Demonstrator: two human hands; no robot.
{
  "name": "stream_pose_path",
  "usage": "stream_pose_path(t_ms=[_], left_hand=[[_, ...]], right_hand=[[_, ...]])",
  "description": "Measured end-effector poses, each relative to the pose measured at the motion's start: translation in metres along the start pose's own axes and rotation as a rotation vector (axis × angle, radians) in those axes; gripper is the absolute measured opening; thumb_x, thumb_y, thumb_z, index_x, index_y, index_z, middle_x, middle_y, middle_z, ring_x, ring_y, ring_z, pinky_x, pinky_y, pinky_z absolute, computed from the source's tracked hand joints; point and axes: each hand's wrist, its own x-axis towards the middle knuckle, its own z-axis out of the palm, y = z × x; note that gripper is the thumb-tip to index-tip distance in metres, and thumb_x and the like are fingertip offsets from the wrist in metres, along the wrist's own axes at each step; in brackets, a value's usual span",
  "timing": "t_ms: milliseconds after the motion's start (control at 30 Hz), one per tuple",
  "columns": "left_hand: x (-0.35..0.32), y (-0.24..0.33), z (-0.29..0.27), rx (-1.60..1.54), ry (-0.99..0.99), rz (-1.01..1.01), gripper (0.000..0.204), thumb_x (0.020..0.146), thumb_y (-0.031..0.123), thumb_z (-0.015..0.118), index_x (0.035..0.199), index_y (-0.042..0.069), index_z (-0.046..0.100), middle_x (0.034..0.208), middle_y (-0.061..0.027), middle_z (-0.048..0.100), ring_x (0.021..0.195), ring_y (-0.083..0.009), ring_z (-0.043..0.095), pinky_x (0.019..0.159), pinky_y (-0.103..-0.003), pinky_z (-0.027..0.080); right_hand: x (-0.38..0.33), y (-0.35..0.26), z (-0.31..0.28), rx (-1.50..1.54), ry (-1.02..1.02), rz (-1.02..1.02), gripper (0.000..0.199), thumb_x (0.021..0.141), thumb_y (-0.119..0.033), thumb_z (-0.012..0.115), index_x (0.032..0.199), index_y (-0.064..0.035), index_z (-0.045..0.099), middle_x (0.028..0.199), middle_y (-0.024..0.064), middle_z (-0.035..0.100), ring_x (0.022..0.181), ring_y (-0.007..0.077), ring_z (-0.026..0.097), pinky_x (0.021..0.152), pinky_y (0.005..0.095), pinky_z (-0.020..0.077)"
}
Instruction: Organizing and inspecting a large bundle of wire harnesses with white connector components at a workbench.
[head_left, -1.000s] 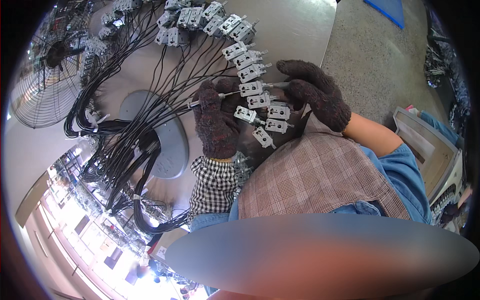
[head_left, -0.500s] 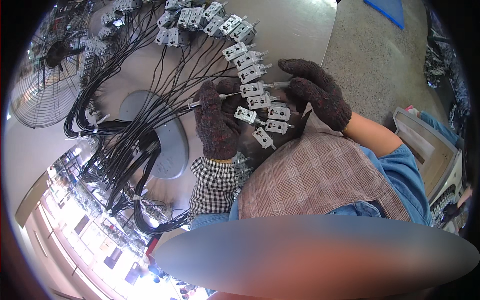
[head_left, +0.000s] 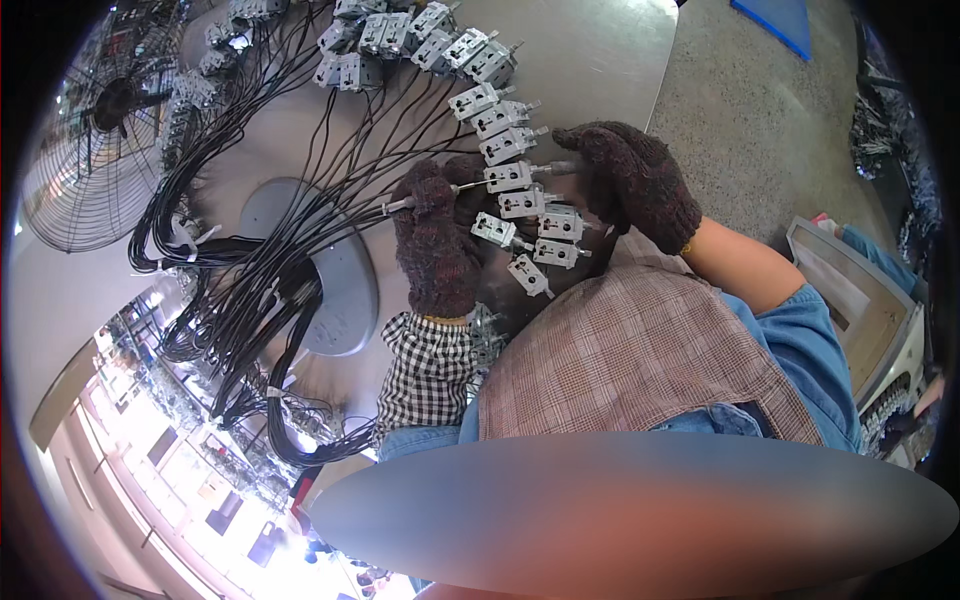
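Both my hands wear dark knitted gloves. My left hand [head_left: 432,240] rests on the grey table [head_left: 590,55], its fingers closed around a thin black cable [head_left: 350,215] just behind a small grey socket block [head_left: 508,177]. My right hand [head_left: 632,182] is curled over the right end of that same row of socket blocks, fingertips touching a metal pin that sticks out of one. Several more grey socket blocks [head_left: 430,35] lie in a curved line running to the far edge, each with a black cable attached.
The black cables gather into bundles [head_left: 240,290] at the left, crossing a round grey plate [head_left: 340,270]. A wire-guard fan [head_left: 95,140] stands at far left. A tray [head_left: 850,300] sits at right. A checked apron covers my lap.
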Motion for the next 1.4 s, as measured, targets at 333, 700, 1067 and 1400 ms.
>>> stream_pose_path(t_ms=[333, 700, 1067, 1400], left_hand=[[-0.002, 0.005, 0.002, -0.123, 0.0, -0.091, 0.034, 0.093, 0.03, 0.054, 0.119, 0.008, 0.048, 0.11, -0.0108, 0.058, 0.103, -0.0287, 0.06, 0.086, -0.041, 0.053], [0.001, 0.0, -0.005, -0.025, 0.031, -0.073, 0.034, 0.092, 0.032, 0.054, 0.116, 0.007, 0.049, 0.11, -0.0109, 0.059, 0.1, -0.0288, 0.061, 0.082, -0.044, 0.055], [0.001, 0.001, -0.003, -0.037, -0.001, -0.09, 0.029, 0.095, 0.028, 0.049, 0.118, 0.01, 0.049, 0.11, -0.011, 0.059, 0.102, -0.0263, 0.061, 0.085, -0.042, 0.053], [0.0, 0.0, -0.005, -0.033, -0.013, -0.055, 0.033, 0.095, 0.031, 0.048, 0.118, 0.008, 0.048, 0.111, -0.0104, 0.058, 0.102, -0.0281, 0.06, 0.087, -0.042, 0.052]], right_hand=[[-0.003, -0.005, 0.005, 0.23, 0.021, 0.057, 0.03, 0.097, -0.017, 0.042, 0.123, -0.0043, 0.052, 0.105, 0.012, 0.062, 0.061, 0.014, 0.062, 0.057, 0.026, 0.0536], [-0.009, 0.004, 0.003, 0.198, -0.001, -0.096, 0.033, 0.093, -0.014, 0.051, 0.125, -0.0067, 0.05, 0.112, 0.0104, 0.057, 0.069, 0.0128, 0.063, 0.063, 0.0244, 0.0538], [-0.003, 0.006, 0.002, -0.218, 0.052, -0.262, 0.031, 0.095, -0.022, 0.047, 0.116, -0.0047, 0.06, 0.109, 0.0092, 0.062, 0.079, 0.0125, 0.06, 0.071, 0.0261, 0.0497], [-0.007, -0.005, 0.002, 0.255, 0.021, 0.033, 0.032, 0.093, -0.026, 0.052, 0.116, -0.0054, 0.059, 0.089, 0.0041, 0.063, 0.07, 0.0082, 0.056, 0.063, 0.0228, 0.0474]])
